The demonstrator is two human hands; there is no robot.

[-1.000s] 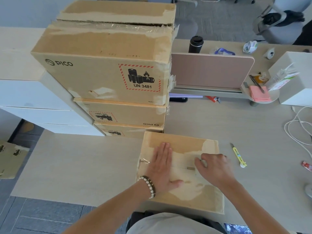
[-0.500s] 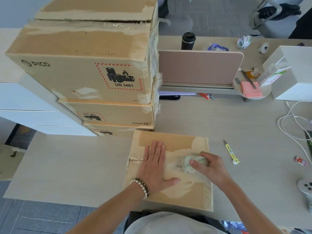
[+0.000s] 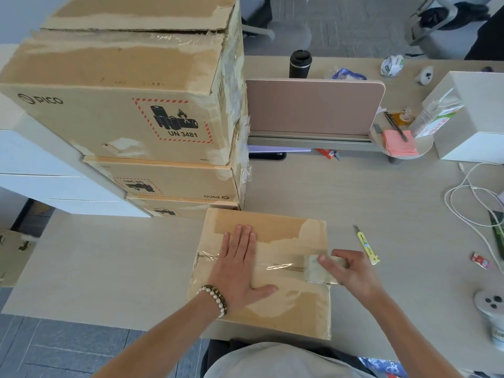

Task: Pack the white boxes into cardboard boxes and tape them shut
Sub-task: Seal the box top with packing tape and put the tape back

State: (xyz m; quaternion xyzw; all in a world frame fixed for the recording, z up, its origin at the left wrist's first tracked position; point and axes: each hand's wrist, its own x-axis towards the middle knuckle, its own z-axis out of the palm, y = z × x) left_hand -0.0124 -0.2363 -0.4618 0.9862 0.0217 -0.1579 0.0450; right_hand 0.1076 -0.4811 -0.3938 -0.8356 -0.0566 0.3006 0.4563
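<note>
Beyond the left hand's [image 3: 240,271] flat, outstretched fingers stood three sealed cartons [image 3: 152,126]; beneath them lay the cardboard box [image 3: 272,315] on the bench [image 3: 109,268], flaps closed. Clear tape [image 3: 275,266] ran to the roll [image 3: 317,270] that the right hand's [image 3: 351,271] fingers clasped at the far edge: seam nearly covered, cutting left.

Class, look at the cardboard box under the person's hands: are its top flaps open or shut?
Shut. The cardboard box has flat flaps, the left hand presses them, and clear tape runs along the seam toward the tape roll.
</note>
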